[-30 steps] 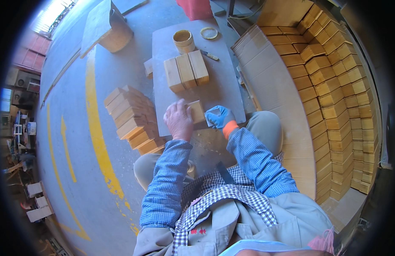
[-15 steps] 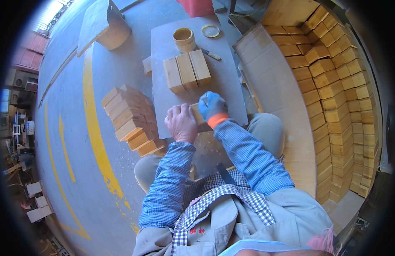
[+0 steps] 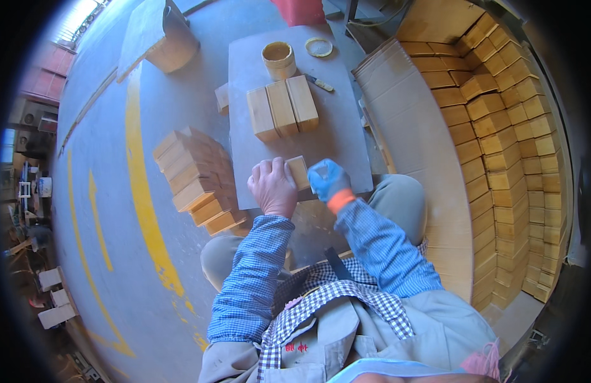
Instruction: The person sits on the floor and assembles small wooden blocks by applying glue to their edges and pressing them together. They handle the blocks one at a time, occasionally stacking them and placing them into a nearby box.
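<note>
Wooden block (image 3: 298,172) sits at the grey tabletop's (image 3: 343,127) near edge, where I judge it could slip if the left hand (image 3: 272,187), curled over it, loosens — the gloved right hand (image 3: 332,180) pinches a pale flat piece (image 3: 320,171).

We're standing in a workshop, woodwork type: yellow lines (image 3: 143,191) are running along the grey flr. (image 3: 104,140), wooden blocks (image 3: 499,166) are filling a lg. cardboard box (image 3: 410,102), a block stack (image 3: 192,173) is rising near the low desk (image 3: 340,147), & an open tub (image 3: 279,69) w/ brownish contents is sitting on it.
</note>
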